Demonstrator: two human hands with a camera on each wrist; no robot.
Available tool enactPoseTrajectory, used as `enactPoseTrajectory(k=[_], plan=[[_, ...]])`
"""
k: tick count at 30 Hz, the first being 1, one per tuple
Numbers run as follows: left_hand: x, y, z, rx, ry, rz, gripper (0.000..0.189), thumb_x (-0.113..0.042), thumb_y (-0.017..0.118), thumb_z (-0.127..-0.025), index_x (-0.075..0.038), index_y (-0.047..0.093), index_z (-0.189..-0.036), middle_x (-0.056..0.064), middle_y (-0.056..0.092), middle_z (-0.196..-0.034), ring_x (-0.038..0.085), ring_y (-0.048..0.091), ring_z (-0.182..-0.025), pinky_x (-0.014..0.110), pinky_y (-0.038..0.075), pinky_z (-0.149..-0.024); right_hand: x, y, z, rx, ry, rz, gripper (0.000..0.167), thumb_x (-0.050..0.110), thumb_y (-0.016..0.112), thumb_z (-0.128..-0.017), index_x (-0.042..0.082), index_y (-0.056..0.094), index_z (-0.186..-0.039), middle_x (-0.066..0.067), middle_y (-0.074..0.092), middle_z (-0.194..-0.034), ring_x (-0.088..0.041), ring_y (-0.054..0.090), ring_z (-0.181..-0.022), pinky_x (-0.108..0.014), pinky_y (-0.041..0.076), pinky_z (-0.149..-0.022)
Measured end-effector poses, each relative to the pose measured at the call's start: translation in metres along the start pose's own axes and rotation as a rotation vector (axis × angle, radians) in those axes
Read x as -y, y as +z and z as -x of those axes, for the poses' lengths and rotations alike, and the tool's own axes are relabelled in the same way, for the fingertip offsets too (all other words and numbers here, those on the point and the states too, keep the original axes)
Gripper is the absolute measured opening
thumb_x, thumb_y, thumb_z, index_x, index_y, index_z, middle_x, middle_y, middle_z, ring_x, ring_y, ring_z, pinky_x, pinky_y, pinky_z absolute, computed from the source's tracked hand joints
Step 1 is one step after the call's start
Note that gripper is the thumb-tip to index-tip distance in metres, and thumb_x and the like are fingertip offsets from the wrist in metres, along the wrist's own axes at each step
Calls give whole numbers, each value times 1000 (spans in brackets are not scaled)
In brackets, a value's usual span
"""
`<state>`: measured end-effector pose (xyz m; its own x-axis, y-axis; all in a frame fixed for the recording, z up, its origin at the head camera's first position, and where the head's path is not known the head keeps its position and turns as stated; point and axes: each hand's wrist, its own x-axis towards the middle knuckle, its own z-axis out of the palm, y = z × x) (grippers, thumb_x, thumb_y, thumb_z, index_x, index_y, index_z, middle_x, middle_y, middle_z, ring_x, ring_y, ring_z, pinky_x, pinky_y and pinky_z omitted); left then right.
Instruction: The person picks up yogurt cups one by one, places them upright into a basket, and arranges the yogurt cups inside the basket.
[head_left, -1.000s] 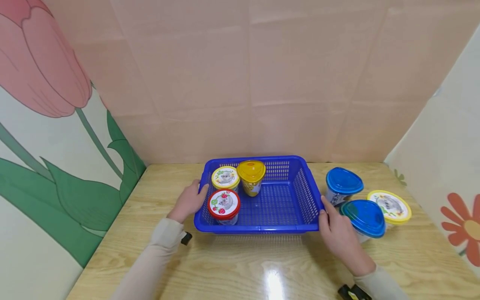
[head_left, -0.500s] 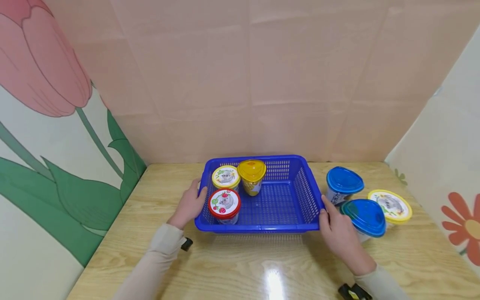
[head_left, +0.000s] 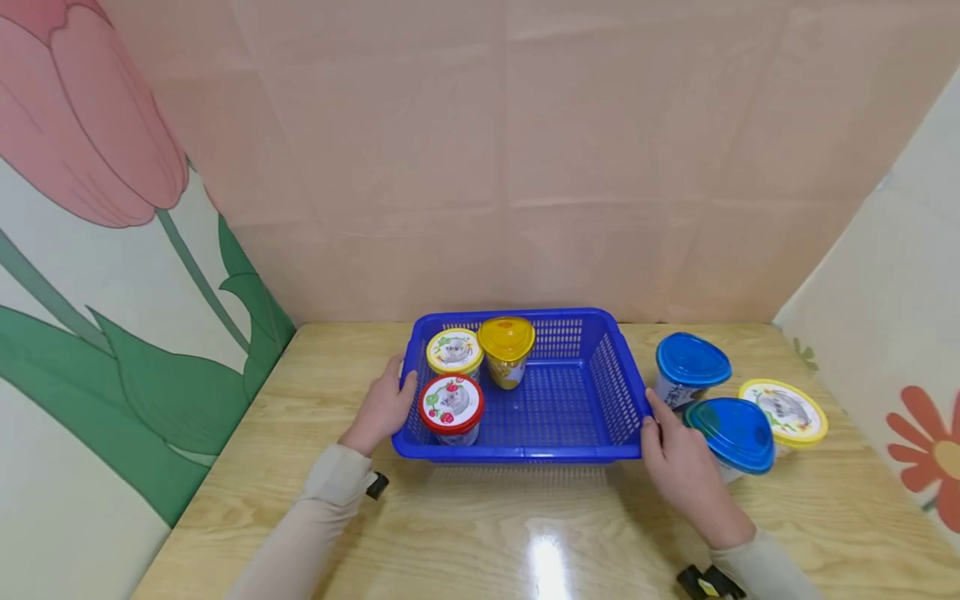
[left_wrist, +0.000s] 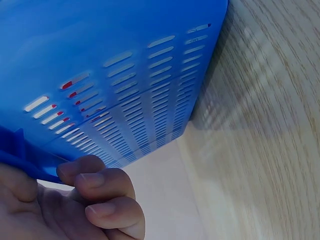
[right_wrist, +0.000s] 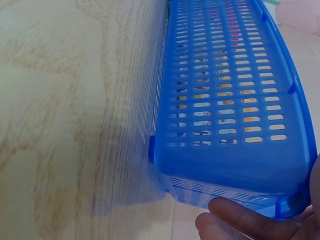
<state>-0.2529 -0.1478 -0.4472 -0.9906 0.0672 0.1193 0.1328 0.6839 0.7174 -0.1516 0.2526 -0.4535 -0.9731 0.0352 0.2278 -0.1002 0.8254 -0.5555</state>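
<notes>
Gripping the blue basket [head_left: 517, 455] at its two ends, with fingers curled at the rim, the left hand [head_left: 382, 408] and right hand [head_left: 682, 467] appear to be at the positioning step, at the back of the table [head_left: 465, 533]. Any shift probably calls for even, level force, since the red-lidded tub [head_left: 452, 407], yellow-rimmed tub [head_left: 455, 350] and amber-lidded cup [head_left: 507, 346] crowd its left half.

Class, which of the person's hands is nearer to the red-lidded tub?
Left. The left hand grips the blue basket at the end beside the red-lidded tub; the right hand holds the opposite end.
</notes>
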Motion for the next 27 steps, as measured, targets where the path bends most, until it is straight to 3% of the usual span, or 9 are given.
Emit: enactPoseTrajectory(k=[6,14,18,22,27], plan=[[-2,-1,0,3,-3,-35,56,-29,43,-106,0,32,-153,32,58,-131,46,61,-115,57,48,-97,1,-1,-1,-27,-31,34,52,24,38,-106,-8,40,-147,2,41,-54,-13,40,-41,-27,32,-39],[-3,-2,2,6,-12,-51,57,-31,42,-106,-1,31,-153,32,59,-130,44,63,-111,56,49,-94,6,-10,-3,13,-30,89,52,24,41,-105,-8,43,-145,0,46,-58,-14,43,-48,-28,32,-42],[-4,-2,2,16,-27,-56,58,-33,41,-106,-3,29,-155,31,59,-129,42,65,-109,55,50,-92,9,-17,-5,9,-29,116,48,22,49,-101,-9,50,-138,-14,67,-78,-18,57,-59,-30,42,-47],[-4,-2,2,21,-41,-69,58,-33,41,-106,-4,28,-155,31,60,-128,42,66,-107,55,51,-89,17,-27,-3,-3,-33,142,43,20,57,-96,-6,58,-131,-22,72,-102,-21,66,-69,-33,49,-50],[-4,-1,2,21,-41,-74,58,-33,41,-106,-4,29,-155,30,61,-126,40,67,-103,54,53,-86,24,-47,0,-100,-67,177,33,17,63,-90,-2,68,-117,-17,72,-90,-16,60,-59,-32,41,-44]])
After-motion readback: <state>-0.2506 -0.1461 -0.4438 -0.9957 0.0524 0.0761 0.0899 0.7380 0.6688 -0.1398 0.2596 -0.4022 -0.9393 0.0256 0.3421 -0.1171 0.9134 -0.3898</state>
